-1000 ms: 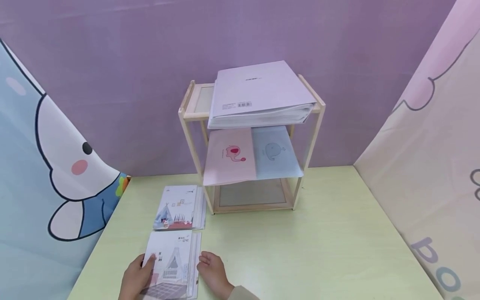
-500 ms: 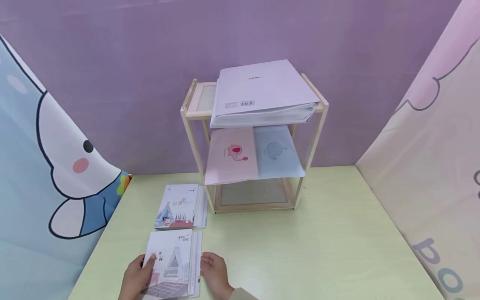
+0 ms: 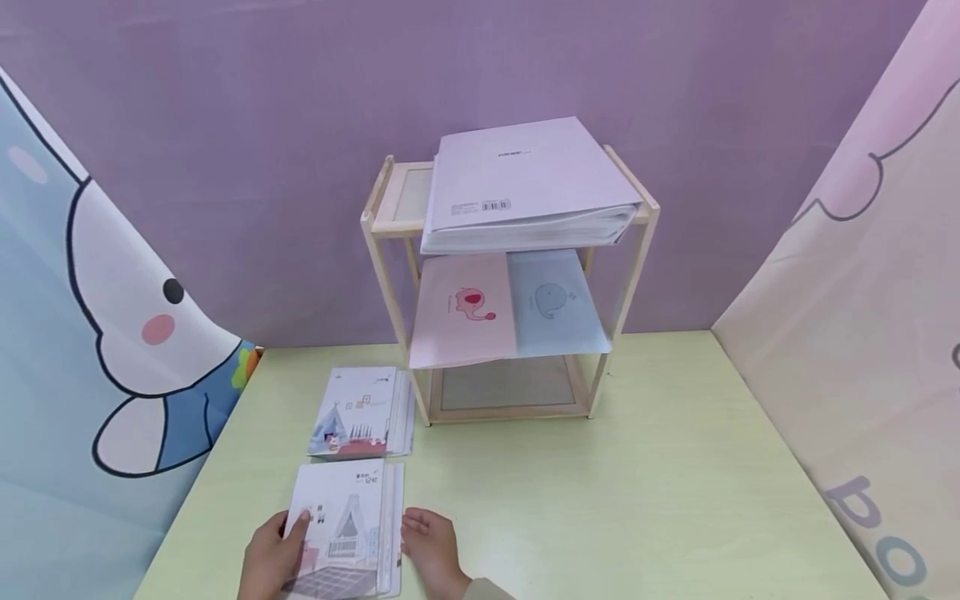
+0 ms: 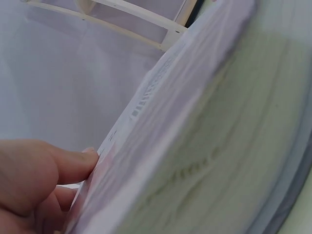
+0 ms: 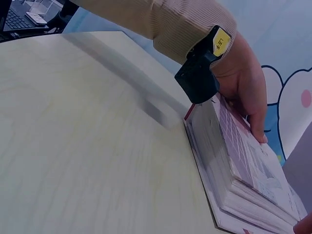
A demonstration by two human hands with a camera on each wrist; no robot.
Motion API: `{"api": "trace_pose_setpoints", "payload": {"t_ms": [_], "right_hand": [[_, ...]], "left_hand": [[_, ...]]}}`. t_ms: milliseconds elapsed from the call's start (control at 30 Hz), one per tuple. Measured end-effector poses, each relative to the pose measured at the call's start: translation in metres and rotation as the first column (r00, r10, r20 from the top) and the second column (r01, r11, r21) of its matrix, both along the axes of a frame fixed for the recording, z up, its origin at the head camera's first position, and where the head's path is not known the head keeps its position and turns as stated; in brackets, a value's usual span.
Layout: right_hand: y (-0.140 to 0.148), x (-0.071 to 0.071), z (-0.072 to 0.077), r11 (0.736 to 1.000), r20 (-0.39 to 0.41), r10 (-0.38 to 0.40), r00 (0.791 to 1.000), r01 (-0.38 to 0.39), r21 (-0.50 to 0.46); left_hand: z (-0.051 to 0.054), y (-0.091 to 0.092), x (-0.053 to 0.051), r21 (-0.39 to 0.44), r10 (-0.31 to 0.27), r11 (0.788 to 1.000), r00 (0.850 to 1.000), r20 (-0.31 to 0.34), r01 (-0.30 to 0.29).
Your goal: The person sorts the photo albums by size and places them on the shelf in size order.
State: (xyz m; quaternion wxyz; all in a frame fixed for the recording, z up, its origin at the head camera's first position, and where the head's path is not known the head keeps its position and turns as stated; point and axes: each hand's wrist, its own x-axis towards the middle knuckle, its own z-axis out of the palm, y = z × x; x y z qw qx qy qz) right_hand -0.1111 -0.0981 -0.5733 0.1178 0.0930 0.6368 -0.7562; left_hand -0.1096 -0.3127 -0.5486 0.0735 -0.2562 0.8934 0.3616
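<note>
A thick white book (image 3: 341, 533) with a grey tent and barcode on its cover lies at the table's front left. My left hand (image 3: 270, 554) grips its left edge, thumb on the cover and fingers down the side. In the left wrist view the thumb (image 4: 78, 165) presses near the edge of the cover. Along the right edge of the book my right hand (image 3: 431, 546) rests with loosely bent fingers at the side. Just behind lies a similar white book (image 3: 356, 412) with a blue tent. From the right wrist view, the gripped book (image 5: 248, 161) shows thick layered pages.
Beyond the books stands a wooden rack (image 3: 390, 308). A large white folder (image 3: 532, 179) tilts on its top shelf. Pink (image 3: 465, 325) and blue (image 3: 558, 304) booklets lie side by side on the middle shelf. Printed curtains (image 3: 127, 333) hang around the pale table (image 3: 637, 483).
The head view has shifted slightly. Both hands keep nearly the same places at the front book, and the rack and its contents stay put.
</note>
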Motion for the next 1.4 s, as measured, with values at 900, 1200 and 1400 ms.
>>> {"api": "trace_pose_setpoints", "payload": {"t_ms": [900, 1200, 1400], "right_hand": [[0.019, 0.002, -0.003, 0.985, 0.005, 0.019, 1.0, -0.018, -0.169], [0.034, 0.001, -0.003, 0.978, 0.063, 0.001, 0.998, 0.012, -0.21], [0.048, -0.006, -0.005, 0.975, 0.074, 0.015, 0.997, 0.002, -0.221]], "left_hand": [[0.019, 0.015, 0.004, -0.036, 0.024, 0.999, 0.999, -0.034, -0.025], [0.021, 0.025, 0.003, -0.049, -0.026, 0.999, 0.997, -0.079, 0.022], [0.021, 0.036, 0.001, -0.052, -0.062, 0.997, 0.987, -0.149, 0.055]]}}
